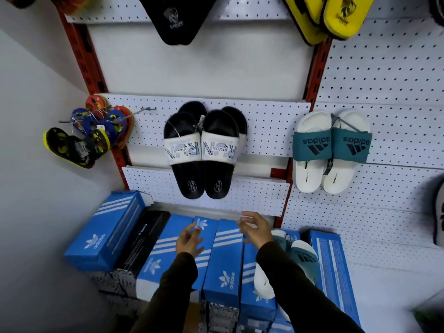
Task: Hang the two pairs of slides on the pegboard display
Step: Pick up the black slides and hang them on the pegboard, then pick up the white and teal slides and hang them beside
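A pair of black slides with white straps (203, 150) hangs on the white pegboard (264, 123) at the middle. To its right hangs a white pair with teal straps (331, 150). Another white and teal pair of slides (300, 255) lies on the blue shoeboxes below, partly hidden behind my right forearm. My left hand (188, 241) hovers over the boxes with fingers apart, holding nothing. My right hand (255, 228) is also held open just below the pegboard's lower edge, up and left of the lying pair.
Several blue shoeboxes (223, 258) and one black box (141, 239) stand under the board. Small colourful flip-flops (96, 131) hang at the left on a hook. Black and yellow slides (336, 15) hang at the top. Red uprights (312, 75) frame the panels.
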